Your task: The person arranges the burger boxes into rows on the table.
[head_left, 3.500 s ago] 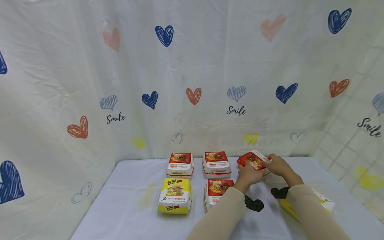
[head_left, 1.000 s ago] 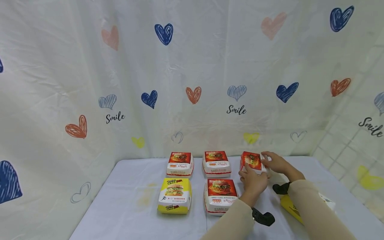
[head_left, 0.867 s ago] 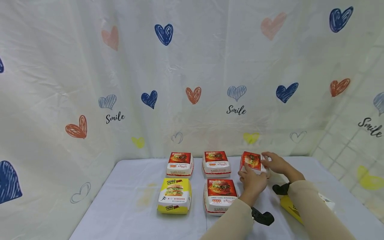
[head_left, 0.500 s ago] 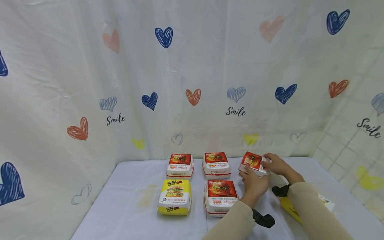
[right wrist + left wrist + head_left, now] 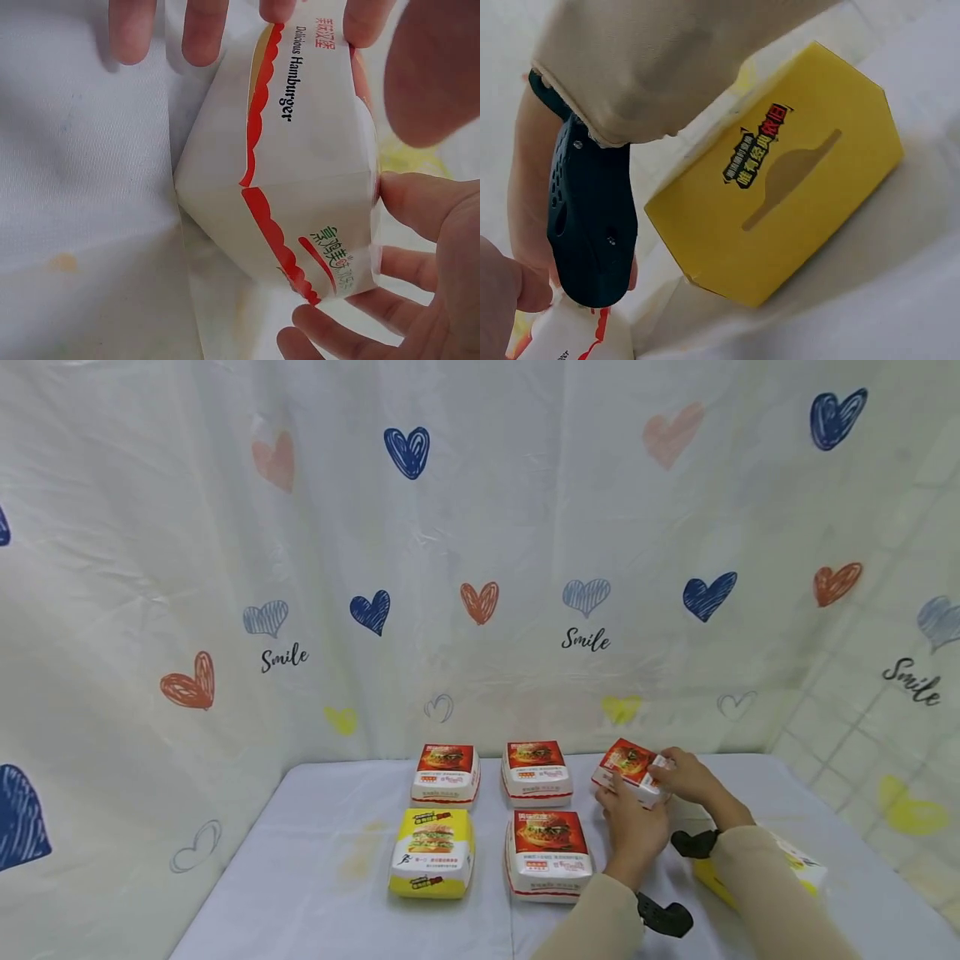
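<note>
A red-and-white hamburger box (image 5: 628, 763) stands at the back right of the table, turned at an angle to the others. My left hand (image 5: 634, 828) holds its near left side, and my right hand (image 5: 693, 783) holds its right side, thumb on the lid. In the right wrist view both hands are around the hamburger box (image 5: 581, 334)'s scalloped red lid edge; two right fingers there hang off it. Whether its base lies flat on the cloth I cannot tell. Beneath my right forearm lies a yellow hamburger box (image 5: 780, 176), partly hidden in the head view.
Red-and-white boxes stand in the back row, a left one (image 5: 446, 775) and a middle one (image 5: 536, 773). In front are a yellow box (image 5: 432, 853) and another red one (image 5: 548, 856). A white curtain (image 5: 480, 527) hangs behind the cloth-covered table (image 5: 315, 860). Dark devices (image 5: 664, 916) sit at both wrists.
Both hands have kept hold of the red-and-white box. It stood nearly square a second ago and has turned to an angle, its near side shifting slightly left. The other boxes have stayed put.
</note>
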Demonstrator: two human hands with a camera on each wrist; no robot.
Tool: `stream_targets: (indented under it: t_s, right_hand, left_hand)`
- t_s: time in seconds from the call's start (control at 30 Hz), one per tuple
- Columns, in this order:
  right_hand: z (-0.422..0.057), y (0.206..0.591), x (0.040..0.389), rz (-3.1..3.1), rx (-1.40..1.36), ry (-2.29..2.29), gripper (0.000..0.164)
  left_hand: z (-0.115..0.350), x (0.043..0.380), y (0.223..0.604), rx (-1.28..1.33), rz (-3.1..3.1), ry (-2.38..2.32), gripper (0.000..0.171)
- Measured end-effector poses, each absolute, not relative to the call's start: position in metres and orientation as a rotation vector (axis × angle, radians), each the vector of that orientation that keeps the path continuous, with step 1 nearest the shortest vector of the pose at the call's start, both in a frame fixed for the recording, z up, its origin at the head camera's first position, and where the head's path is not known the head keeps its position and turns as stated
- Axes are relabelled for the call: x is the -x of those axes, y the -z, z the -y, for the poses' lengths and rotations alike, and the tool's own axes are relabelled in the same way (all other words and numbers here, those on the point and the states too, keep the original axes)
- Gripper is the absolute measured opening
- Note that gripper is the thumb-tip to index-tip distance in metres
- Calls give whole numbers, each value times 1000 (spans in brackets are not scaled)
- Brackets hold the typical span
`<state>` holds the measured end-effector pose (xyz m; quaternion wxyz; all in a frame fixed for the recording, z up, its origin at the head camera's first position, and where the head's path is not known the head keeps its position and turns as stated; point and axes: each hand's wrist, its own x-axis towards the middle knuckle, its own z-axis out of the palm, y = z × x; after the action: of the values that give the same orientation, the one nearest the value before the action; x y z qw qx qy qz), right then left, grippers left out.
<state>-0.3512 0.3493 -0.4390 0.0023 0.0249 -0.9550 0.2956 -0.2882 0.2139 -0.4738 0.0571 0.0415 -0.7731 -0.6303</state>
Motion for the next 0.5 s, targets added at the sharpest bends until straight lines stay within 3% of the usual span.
stream_targets:
  t_s: [0.5]
  right_hand:
    - [-351, 435, 345, 3065, 9, -921, 66]
  left_hand:
    - [-212, 287, 488, -67, 2277, 2000, 78]
